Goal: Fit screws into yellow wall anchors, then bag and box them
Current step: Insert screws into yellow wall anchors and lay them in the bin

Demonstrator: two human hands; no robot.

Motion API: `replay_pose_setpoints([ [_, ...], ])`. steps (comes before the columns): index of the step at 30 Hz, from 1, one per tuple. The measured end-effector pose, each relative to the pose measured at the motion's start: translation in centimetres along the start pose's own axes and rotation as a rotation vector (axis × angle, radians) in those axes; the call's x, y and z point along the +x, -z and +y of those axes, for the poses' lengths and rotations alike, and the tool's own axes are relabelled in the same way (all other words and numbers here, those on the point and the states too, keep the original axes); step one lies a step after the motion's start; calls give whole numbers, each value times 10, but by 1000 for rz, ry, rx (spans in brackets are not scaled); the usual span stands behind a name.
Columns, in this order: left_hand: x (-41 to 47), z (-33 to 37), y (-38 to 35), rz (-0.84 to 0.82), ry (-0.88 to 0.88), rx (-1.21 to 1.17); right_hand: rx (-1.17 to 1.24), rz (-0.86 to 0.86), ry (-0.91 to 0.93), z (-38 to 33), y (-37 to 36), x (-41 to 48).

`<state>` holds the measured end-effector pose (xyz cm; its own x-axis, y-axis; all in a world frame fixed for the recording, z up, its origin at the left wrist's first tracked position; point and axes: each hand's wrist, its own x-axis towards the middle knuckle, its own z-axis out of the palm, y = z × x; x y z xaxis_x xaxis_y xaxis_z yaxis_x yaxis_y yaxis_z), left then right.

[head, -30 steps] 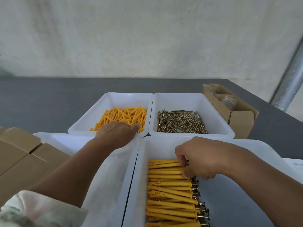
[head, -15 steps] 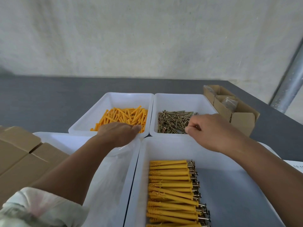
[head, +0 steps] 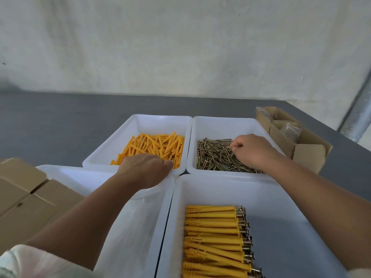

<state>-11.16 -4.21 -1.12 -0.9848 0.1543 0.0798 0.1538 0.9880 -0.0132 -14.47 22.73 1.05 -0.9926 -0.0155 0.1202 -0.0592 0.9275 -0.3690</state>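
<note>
Two hands work at once mid-counter (head: 60, 121): left hand (head: 144, 169) dips over the anchor tray (head: 140, 122) rim into the yellow anchors (head: 158, 145), fingers hidden, grip indeterminate; right hand (head: 251, 150), fingers curled, pinches among the screws (head: 212, 157), likely pairing parts for fitting.

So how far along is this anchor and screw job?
Done: a row of assembled anchors lies in the near right bin. In hand: the right hand is down among the loose screws, the left hand at the loose anchors; what either holds is hidden. Left: plenty of both remain, and that row lies unbagged; the cardboard boxes wait at the left.
</note>
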Motion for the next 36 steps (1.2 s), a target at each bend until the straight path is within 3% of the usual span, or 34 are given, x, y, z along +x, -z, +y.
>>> replay_pose_setpoints([
  [7,2,0,-3,31,22,32,-251,-146,12,-6,-33,75],
  [15,1,1,-6,50,42,-30,-276,-240,-29,2,-54,135],
  [24,2,-2,-8,44,25,-12,-257,-307,-172,13,-67,143],
  [36,4,-3,-10,60,12,-9,-289,-437,-43,7,-53,130],
])
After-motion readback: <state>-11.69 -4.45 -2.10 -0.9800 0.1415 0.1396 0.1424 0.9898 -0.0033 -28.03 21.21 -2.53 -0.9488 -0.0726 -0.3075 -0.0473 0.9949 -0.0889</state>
